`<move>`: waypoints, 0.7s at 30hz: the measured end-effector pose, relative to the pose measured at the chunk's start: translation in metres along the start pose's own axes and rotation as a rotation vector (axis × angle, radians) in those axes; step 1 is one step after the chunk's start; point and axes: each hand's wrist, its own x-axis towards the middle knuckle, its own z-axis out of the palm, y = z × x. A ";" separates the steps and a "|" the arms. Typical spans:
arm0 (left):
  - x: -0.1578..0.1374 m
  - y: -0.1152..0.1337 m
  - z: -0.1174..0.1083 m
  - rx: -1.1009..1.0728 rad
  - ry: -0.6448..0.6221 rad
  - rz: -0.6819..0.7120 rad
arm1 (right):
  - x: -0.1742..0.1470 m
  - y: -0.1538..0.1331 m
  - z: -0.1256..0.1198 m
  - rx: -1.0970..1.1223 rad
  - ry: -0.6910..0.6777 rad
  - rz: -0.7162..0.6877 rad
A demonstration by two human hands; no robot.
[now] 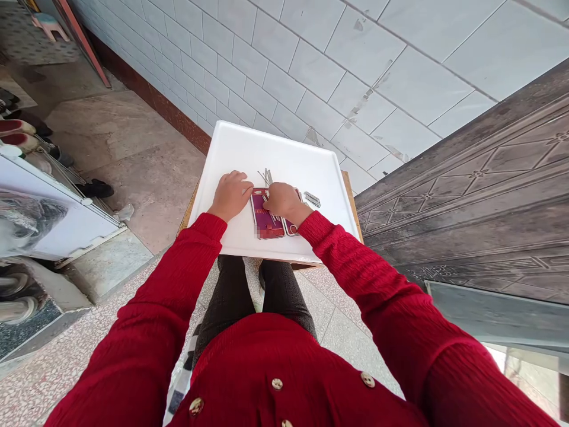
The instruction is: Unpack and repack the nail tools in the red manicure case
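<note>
An open manicure case point(269, 230) with purple lining and a red edge lies on the white tabletop, slim metal tools held in its loops. My left hand point(231, 194) rests at the case's upper left corner, thumb towards the edge, fingers loosely extended and holding nothing. Over the middle of the case, my right hand point(282, 200) has its fingers closed and pointing down at the tools; what they grip is hidden. Just beyond the case, several thin metal tools point(265, 175) show past my right hand. A silver nail clipper point(312, 199) lies to the right.
The white tabletop point(275, 145) has a raised rim and stands close to a tiled wall point(284, 65). A dark carved panel point(466, 178) rises on the right. On the left is a rack with shoes point(20, 135).
</note>
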 end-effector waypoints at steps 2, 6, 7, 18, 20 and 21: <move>0.000 0.000 -0.001 0.012 -0.007 0.004 | 0.002 0.002 -0.001 0.077 -0.034 0.022; 0.000 0.001 -0.002 0.007 -0.017 0.010 | -0.001 0.005 -0.006 0.306 -0.120 0.101; 0.000 0.002 -0.003 0.005 -0.015 0.010 | -0.003 0.005 -0.007 0.356 -0.123 0.117; 0.000 0.001 -0.002 -0.004 -0.017 -0.012 | 0.021 0.010 -0.020 0.542 0.041 0.087; 0.000 0.000 -0.002 -0.004 -0.019 -0.017 | 0.038 0.015 -0.025 0.534 0.078 0.081; 0.000 0.000 -0.002 -0.004 -0.020 -0.016 | 0.047 0.018 -0.028 0.520 0.090 0.084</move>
